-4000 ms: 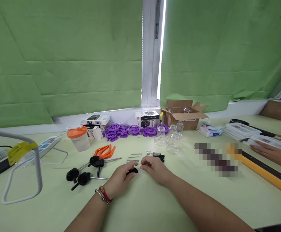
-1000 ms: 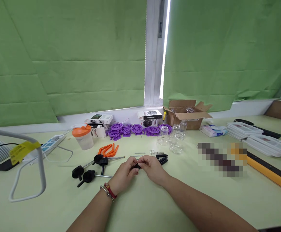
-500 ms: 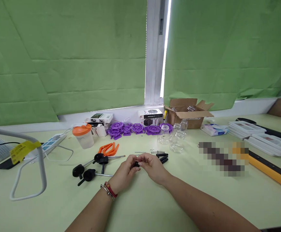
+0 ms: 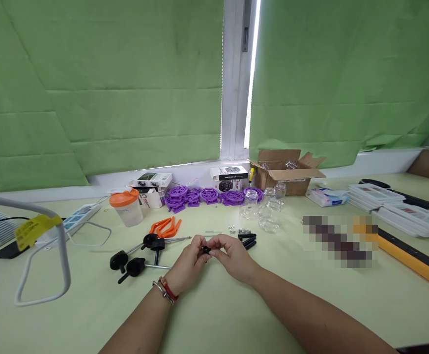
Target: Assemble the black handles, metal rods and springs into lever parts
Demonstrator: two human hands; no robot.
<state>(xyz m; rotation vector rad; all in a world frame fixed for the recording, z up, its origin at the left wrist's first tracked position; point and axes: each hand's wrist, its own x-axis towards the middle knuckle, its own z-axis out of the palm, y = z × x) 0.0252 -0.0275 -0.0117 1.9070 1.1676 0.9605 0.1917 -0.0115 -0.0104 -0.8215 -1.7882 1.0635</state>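
My left hand [image 4: 191,260] and my right hand [image 4: 232,254] meet over the table, fingers closed from both sides on a small black part [image 4: 206,250]. Fingertips cover most of it, so its exact kind does not show. Just beyond my hands lie a thin metal pin [image 4: 213,231], metal springs [image 4: 241,231] and black handle-like pieces [image 4: 249,241]. Left of my left hand are black plastic parts with metal rods [image 4: 136,266]. Orange curved pieces [image 4: 165,227] rest behind those.
Purple openwork discs [image 4: 210,195] line the back, near clear glass jars [image 4: 251,199] and an open cardboard box [image 4: 290,184]. An orange-lidded cup [image 4: 126,206] and a power strip [image 4: 83,215] stand left. White plastic trays [image 4: 411,219] and an orange-black bar [image 4: 413,258] lie right.
The fingers have shifted slightly around the black part, and a bit more of it shows between them. Both hands otherwise stay in nearly the same place.
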